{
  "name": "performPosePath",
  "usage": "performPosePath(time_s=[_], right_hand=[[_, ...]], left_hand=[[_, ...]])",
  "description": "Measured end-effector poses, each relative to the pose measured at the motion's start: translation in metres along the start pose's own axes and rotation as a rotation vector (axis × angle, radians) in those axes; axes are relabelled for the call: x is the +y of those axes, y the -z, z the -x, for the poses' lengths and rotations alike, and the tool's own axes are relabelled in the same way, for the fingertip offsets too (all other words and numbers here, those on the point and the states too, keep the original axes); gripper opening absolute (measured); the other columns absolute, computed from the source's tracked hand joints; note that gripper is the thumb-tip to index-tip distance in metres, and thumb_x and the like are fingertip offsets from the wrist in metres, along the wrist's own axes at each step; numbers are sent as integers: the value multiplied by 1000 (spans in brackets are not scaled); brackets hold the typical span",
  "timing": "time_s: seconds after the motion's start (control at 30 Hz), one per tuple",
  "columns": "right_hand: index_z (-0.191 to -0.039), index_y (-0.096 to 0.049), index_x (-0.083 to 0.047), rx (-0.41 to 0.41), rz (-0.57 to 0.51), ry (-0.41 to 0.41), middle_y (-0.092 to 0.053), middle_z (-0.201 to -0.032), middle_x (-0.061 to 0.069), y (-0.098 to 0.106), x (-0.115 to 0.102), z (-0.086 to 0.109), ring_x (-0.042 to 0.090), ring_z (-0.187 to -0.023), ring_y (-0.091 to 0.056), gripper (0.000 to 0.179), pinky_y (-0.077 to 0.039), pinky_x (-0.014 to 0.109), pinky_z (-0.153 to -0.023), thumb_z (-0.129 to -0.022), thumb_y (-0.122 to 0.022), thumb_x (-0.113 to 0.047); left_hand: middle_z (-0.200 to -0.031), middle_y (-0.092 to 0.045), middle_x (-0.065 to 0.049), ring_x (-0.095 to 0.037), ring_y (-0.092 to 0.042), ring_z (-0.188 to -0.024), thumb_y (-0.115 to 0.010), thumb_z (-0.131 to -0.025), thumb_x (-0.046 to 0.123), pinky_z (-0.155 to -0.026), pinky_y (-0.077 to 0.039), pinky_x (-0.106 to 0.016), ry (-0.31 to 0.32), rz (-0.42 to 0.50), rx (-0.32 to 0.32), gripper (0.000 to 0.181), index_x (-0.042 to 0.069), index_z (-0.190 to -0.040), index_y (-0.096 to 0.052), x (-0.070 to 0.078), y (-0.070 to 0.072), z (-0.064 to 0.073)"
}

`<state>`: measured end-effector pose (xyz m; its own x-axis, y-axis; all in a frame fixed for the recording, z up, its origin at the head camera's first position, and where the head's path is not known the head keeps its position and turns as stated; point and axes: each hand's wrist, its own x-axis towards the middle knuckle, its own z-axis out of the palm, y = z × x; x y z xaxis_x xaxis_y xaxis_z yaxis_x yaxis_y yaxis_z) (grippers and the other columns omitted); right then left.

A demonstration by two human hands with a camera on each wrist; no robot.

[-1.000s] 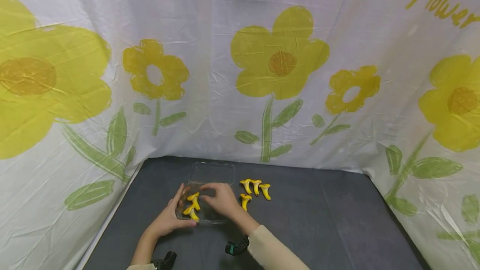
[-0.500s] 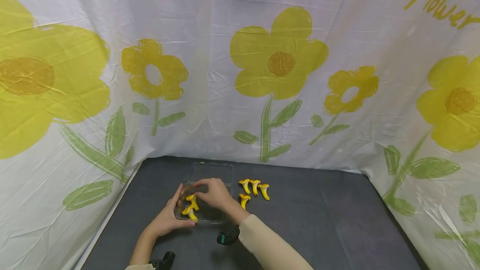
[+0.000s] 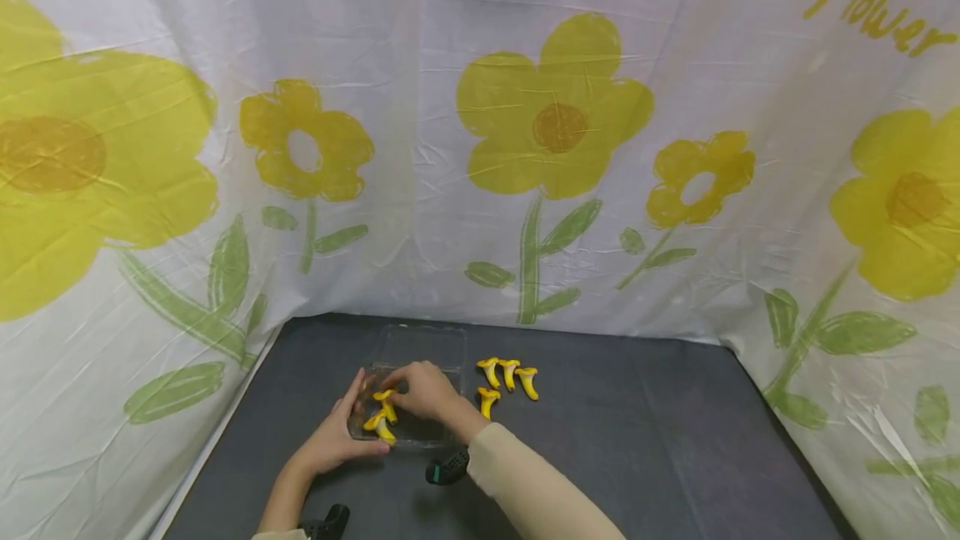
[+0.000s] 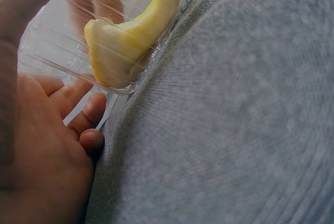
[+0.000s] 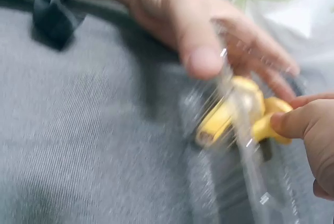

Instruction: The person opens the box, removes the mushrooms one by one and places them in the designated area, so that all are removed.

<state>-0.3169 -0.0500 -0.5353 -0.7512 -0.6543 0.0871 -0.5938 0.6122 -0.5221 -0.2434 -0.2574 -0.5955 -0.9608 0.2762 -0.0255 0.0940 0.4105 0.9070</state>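
Observation:
A clear plastic box (image 3: 422, 444) stands on the dark table, with two yellow trumpet-shaped mushrooms in its left half. My left hand (image 3: 330, 438) holds the box's left end, thumb at the front and fingers along the side. The nearer mushroom (image 3: 381, 427) lies by that thumb; through the clear wall the left wrist view shows a mushroom (image 4: 133, 44) up close. Reaching into the box, my right hand (image 3: 427, 390) pinches the farther mushroom (image 5: 263, 128) between thumb and forefinger. Part of that mushroom's cap is covered by the fingers.
The box's clear lid (image 3: 422, 344) lies folded back behind it. Right of the box sit several more yellow mushrooms (image 3: 508, 373) on the grey cloth (image 3: 637, 440). A white curtain (image 3: 420, 190) printed with flowers borders the table's back and sides.
My right hand has moved left and down inside the box to the farther mushroom, and its fingers have closed on it. My left hand stays at the box's left end.

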Motion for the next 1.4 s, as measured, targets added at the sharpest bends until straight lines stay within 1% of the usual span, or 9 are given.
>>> performPosePath(time_s=[0.2,0.43,0.7,0.8,0.93,1.17,1.23,1.33,1.4], right_hand=[[-117,-84,-19,-3,59,-7,-81,-109,-3,-5,1,0,0,-56,-50,19,-40,17,-56,-99,-78,-23],[-117,-84,-21,6,95,-16,-81,-108,-6,-10,2,1,0,-56,-49,19,-41,17,-58,-100,-78,-25],[-118,-84,-21,23,120,3,-81,-104,-6,-7,-3,3,2,-49,-41,20,-35,17,-50,-101,-77,-26],[-118,-84,-21,42,109,13,-81,-99,-5,-4,-5,5,2,-46,-38,19,-34,17,-49,-101,-77,-25],[-116,-84,-19,83,90,38,-82,-101,-4,1,-5,12,-1,-46,-37,18,-35,16,-50,-100,-77,-22],[-117,-84,-21,171,76,41,-81,-109,-5,12,-7,29,0,-40,-23,18,-28,17,-44,-101,-76,-25],[-117,-84,-20,191,59,56,-81,-112,-4,16,-8,33,-1,-41,-25,18,-29,16,-45,-101,-76,-25],[-116,-84,-19,214,31,81,-81,-114,-3,22,-8,39,-8,-50,-38,17,-37,13,-54,-101,-77,-22],[-115,-84,-18,220,12,90,-81,-114,-2,25,-6,43,-7,-52,-41,17,-40,13,-59,-100,-77,-21]], left_hand=[[-177,-10,-22,-46,-30,-145,-92,-84,34,-112,-31,-74,6,-5,18,137,11,-171,11,-1,0,0],[-175,-8,-26,-51,-27,-148,-94,-82,32,-111,-31,-76,5,-22,21,137,11,-171,9,0,1,3],[-175,-15,-23,-36,-38,-128,-93,-82,33,-108,-37,-64,18,-26,25,137,11,-171,8,0,0,1],[-176,-18,-19,-31,-38,-120,-93,-83,30,-104,-37,-57,-9,-29,31,136,8,-171,8,0,0,0],[-175,-22,-17,-25,-36,-111,-93,-83,27,-98,-34,-50,-49,-46,45,135,4,-170,7,-1,-2,-1],[-176,-21,-17,-25,-37,-116,-94,-81,28,-106,-36,-57,-53,-58,50,136,4,-170,6,-1,-3,-2],[-176,-21,-16,-27,-37,-116,-94,-81,27,-106,-35,-58,-45,-52,54,136,5,-170,5,-1,-4,-2],[-176,-22,-16,-28,-37,-116,-94,-81,28,-105,-35,-57,-40,-53,55,136,5,-170,6,0,-4,-3],[-176,-22,-16,-27,-37,-113,-94,-81,28,-103,-35,-56,-43,-54,55,136,5,-170,6,0,-4,-3]])
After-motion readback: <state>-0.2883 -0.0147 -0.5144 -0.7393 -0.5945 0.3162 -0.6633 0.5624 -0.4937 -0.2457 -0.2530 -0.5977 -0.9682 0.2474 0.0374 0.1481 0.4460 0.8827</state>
